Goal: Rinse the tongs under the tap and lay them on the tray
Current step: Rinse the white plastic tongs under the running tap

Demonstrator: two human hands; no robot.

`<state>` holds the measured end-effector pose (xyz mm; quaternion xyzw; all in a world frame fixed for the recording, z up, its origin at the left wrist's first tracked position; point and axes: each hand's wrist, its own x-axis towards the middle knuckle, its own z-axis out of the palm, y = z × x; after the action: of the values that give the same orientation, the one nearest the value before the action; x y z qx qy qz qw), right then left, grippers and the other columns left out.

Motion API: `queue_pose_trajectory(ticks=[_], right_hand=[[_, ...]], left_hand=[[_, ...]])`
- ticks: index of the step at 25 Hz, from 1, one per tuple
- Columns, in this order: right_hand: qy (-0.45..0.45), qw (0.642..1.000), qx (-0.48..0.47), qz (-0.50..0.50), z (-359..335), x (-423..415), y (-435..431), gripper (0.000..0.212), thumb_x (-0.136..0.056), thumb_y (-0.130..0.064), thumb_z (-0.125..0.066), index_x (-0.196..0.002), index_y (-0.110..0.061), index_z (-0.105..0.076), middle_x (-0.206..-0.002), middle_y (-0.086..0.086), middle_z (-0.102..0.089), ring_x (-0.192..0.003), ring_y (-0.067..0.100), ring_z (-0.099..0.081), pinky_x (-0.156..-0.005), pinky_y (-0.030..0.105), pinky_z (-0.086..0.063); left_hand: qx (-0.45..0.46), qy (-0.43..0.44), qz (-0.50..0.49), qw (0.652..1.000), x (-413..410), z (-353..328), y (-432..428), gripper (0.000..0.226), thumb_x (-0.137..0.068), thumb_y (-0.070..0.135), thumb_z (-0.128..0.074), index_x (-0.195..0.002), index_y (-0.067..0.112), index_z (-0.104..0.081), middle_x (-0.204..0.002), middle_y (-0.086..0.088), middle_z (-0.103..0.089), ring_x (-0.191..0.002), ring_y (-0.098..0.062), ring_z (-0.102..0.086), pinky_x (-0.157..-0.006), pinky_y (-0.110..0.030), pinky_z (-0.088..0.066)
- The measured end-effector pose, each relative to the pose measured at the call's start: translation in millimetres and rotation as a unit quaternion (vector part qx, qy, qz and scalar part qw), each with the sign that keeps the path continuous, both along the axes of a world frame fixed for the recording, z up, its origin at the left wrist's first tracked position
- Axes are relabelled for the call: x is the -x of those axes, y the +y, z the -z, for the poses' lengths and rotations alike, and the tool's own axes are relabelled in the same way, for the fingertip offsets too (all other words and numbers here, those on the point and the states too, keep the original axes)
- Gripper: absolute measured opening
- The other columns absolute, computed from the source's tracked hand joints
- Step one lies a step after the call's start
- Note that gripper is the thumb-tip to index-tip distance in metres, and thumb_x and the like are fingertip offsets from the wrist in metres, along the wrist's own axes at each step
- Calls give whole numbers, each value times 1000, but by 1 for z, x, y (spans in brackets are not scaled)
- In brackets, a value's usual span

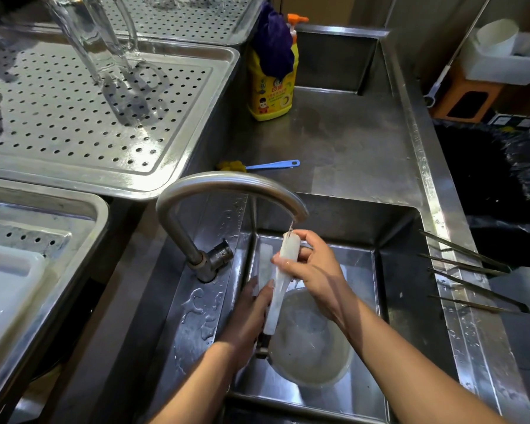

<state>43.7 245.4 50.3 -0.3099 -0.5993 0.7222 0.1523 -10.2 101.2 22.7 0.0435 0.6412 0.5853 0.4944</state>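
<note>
Steel sink (pixel 395 240) is lying below the curved tap (pixel 227 182). White tongs (pixel 276 296) are standing almost upright under its spout, above a bowl (pixel 315 353). The left hand (pixel 251 319) is gripping their lower part; the right hand (pixel 315 270) is pinching the top.

Light came from overhead as I looked down, glaring white off the perforated tray (pixel 74 117) and the curved tap (pixel 227 179). The glass pitcher (pixel 98 41) cast a dark shadow on that tray. The sink basin (pixel 395 240) lay dimmer. Straight edges bowed near the borders, and the corners looked soft.
</note>
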Motion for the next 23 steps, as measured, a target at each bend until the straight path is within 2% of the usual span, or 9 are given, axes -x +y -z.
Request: queue_pose_trajectory(ticks=[2,5,9,11,13,17,19,20,23], right_hand=[[17,997,25,68,-3,1,4,8,-95,-17,-66,-103,-17,-65,-91,17,-73,-83,27,-76,-61,30,-58],[4,998,49,27,-7,2,4,23,-100,-30,-56,-89,-13,-66,-85,16,-73,-78,29,-74,-65,37,-61],[-11,999,24,47,-16,5,10,29,-94,-34,-65,-79,-10,-63,-69,10,-61,-65,22,-61,-55,29,-54],[3,1000,12,-3,-16,2,4,10,-85,-18,-76,-87,-13,-67,-77,6,-71,-74,22,-69,-62,28,-56],[-5,998,16,-57,-12,-3,-2,22,-82,-12,-77,-103,-15,-69,-91,8,-77,-86,24,-74,-67,32,-59],[-39,994,55,81,-15,7,13,33,-96,-40,-61,-92,-8,-69,-76,12,-74,-72,26,-73,-61,38,-61],[-26,999,4,34,-11,4,7,18,-89,-28,-72,-98,-12,-69,-84,11,-74,-81,24,-73,-70,40,-62],[-23,1000,-4,-14,-6,0,0,22,-84,-22,-76,-104,-16,-68,-90,9,-76,-87,24,-73,-73,40,-62],[-22,998,62,4,-8,5,1,23,-92,-35,-67,-102,-14,-67,-86,9,-78,-82,24,-75,-66,32,-59]], left_hand=[[-27,-12,22,999,-2,2,-2,48,-83,66,-62,-119,34,-65,-87,8,-73,-66,-6,-69,-52,-18,-50],[-43,93,101,990,-7,9,-8,53,-77,52,-77,-126,44,-57,-95,14,-71,-78,-1,-67,-60,-15,-49],[-16,154,99,983,-6,13,-3,77,-68,30,-80,-136,36,-45,-111,10,-69,-93,-1,-68,-75,-19,-53],[-18,170,86,982,-3,10,3,75,-65,26,-74,-133,41,-47,-100,14,-69,-77,3,-65,-60,-14,-49],[-20,174,77,981,2,10,8,76,-63,20,-67,-133,41,-48,-97,15,-71,-65,6,-62,-50,-10,-43],[-10,186,90,978,3,11,10,77,-60,17,-66,-129,45,-47,-92,14,-67,-63,1,-60,-51,-13,-42],[-10,200,95,975,3,9,13,77,-63,15,-65,-133,40,-46,-96,14,-68,-71,-2,-62,-54,-15,-43],[-26,211,96,972,5,9,15,71,-66,10,-64,-130,39,-50,-97,15,-70,-75,-2,-64,-55,-13,-44],[-39,209,106,971,10,7,24,62,-70,0,-62,-116,40,-59,-86,15,-74,-67,0,-65,-48,-16,-45]])
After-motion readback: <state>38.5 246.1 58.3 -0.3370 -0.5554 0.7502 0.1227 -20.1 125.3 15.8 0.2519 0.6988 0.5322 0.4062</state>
